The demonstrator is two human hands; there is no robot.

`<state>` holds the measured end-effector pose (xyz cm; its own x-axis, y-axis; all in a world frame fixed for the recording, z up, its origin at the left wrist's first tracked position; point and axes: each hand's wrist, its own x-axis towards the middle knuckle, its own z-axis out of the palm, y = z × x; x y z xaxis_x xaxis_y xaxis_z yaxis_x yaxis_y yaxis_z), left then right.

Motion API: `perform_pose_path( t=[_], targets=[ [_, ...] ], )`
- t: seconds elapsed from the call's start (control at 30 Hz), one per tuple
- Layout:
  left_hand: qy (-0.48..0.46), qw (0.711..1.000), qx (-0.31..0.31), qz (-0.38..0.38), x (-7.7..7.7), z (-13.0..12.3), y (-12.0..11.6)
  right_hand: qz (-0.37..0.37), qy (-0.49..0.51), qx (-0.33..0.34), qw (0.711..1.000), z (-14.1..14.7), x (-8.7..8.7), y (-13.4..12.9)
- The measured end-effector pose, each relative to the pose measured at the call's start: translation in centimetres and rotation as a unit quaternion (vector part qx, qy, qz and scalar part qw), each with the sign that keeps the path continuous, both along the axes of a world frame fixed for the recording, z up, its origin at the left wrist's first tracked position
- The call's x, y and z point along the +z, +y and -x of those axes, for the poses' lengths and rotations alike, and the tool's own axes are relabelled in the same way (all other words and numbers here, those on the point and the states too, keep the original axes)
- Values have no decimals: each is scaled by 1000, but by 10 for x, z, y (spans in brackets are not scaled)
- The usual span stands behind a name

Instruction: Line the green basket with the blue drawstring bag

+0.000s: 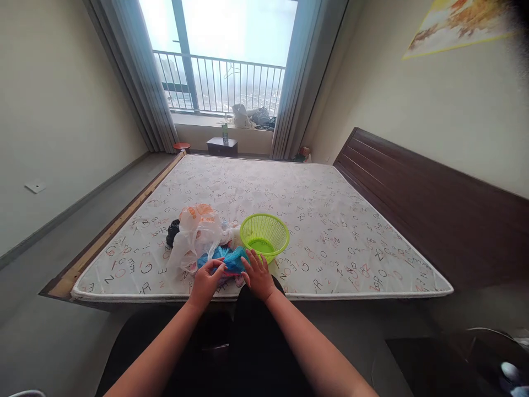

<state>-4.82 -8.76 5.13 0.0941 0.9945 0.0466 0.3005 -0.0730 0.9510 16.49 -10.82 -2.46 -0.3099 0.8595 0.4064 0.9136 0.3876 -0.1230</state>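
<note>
A blue plastic bag [233, 260] lies at the near edge of the mattress, between my two hands. My left hand [206, 282] pinches its left side between thumb and fingers. My right hand [259, 277] has its fingers spread, beside the bag's right end and in front of a green plastic basket [264, 230]. Whether that hand touches the bag is hard to make out. No contents show in the basket. White translucent plastic bags [194, 237] with orange print are heaped to the left, with a black plastic bag [172, 232] at their far side. Pinkish material shows partly beneath the blue bag.
The letter-printed mattress [322, 220] lies on a bed frame with a wooden left rail [124, 220] and a dark headboard [421, 204] on the right. Beyond stand a small dark table [222, 148] with a bottle and a curtained window.
</note>
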Motion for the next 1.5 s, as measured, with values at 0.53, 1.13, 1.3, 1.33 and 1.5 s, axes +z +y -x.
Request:
perform_pose_path(
  t=[0.53,1.13,1.3,1.33,1.5],
  targets=[
    [123,952,187,-210,31,34,-38,199,371,21,907,71,95,31],
    [18,992,102,79,13,63,-8,261,488,-17,833,-17,178,-10],
    [19,1000,15,14,40,37,-19,200,179,89,959,16,193,-40],
    [35,999,-17,-6,47,32,-24,178,142,91,970,25,194,-42],
    [146,966,-181,-110,76,18,-44,128,71,73,986,34,189,-22]
  ],
)
